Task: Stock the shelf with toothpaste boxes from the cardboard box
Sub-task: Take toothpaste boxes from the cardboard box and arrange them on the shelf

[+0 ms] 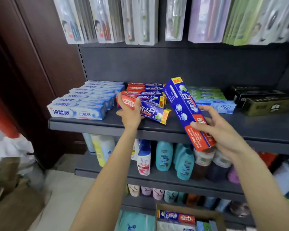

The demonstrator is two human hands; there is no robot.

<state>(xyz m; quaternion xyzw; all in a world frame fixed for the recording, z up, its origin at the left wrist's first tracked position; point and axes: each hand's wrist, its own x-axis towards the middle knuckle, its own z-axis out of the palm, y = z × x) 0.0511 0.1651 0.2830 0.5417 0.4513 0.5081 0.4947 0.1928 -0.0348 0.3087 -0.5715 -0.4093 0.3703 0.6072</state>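
Here the left hand (131, 112) grips a red-and-blue toothpaste box (144, 110) lying askew at the front of the shelf (93, 125), next to the row of same-brand boxes (145, 90). The right hand (218, 129) holds a second toothpaste box (187, 112) by its red end, tilted up over the shelf edge, not yet set down. The cardboard box (188, 217) sits below with more stock in it. Best move looks like squaring the askew box against the row first, then laying the held one flat beside it, label forward, without nudging the light-blue boxes (83, 104) on the left.
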